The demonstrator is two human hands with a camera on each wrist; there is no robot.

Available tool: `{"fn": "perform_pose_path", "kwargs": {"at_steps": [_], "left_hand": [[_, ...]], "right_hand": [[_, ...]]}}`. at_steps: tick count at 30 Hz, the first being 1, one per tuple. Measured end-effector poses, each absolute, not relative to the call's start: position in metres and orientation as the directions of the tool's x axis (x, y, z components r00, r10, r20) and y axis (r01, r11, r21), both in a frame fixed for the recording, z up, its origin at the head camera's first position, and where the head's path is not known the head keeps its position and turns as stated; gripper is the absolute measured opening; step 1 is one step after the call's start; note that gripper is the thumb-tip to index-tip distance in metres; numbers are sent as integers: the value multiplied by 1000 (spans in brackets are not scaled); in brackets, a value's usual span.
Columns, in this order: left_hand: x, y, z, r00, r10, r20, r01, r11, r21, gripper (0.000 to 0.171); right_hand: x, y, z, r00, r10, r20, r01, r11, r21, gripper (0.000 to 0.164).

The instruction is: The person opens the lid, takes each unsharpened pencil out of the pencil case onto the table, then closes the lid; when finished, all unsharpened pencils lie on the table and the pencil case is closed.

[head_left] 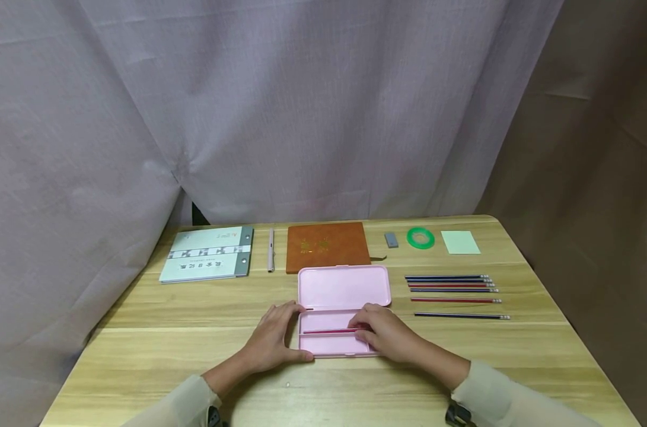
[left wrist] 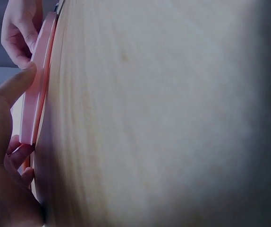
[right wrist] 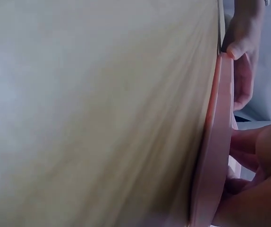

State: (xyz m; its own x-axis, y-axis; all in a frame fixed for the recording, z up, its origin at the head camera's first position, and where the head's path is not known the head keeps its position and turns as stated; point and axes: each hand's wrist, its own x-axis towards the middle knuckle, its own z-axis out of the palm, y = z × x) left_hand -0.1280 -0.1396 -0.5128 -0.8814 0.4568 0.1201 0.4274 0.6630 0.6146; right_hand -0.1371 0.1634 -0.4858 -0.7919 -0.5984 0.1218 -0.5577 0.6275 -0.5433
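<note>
A pink pencil case [head_left: 344, 287] lies unfolded on the table, its lid tipped back. My left hand [head_left: 272, 339] grips the case's left end, with the thumb at the front corner and the fingers toward the hinge; the left wrist view shows this thumb [left wrist: 20, 85] against the case's side wall [left wrist: 37, 94]. Inside the lower half, a red pencil [head_left: 328, 331] lies lengthwise along the divider. My right hand [head_left: 389, 335] reaches into the case from the right and pinches the pencil's right part, which the fingers hide. In the right wrist view those fingers [right wrist: 244, 146] bend over the rim.
Right of the case, several dark blue and red pencils [head_left: 451, 286] lie in rows. Behind stand a brown notebook [head_left: 328, 246], grey eraser [head_left: 391, 239], green tape roll [head_left: 420, 238], pale green note pad [head_left: 460, 242], silver pen [head_left: 271, 250] and a light-covered book [head_left: 206, 255].
</note>
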Motion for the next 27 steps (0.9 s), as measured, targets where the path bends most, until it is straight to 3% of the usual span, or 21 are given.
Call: {"fn": "perform_pose_path", "kwargs": {"at_steps": [12, 27], "left_hand": [[-129, -140, -515, -881, 456, 124, 433, 672, 601, 90], [-129, -140, -516, -874, 459, 163, 458, 661, 594, 88]], "right_hand": [[-142, 165, -486, -814, -575, 85, -479, 580, -659, 13], [-144, 178, -474, -888, -444, 120, -377, 552, -744, 15]]}}
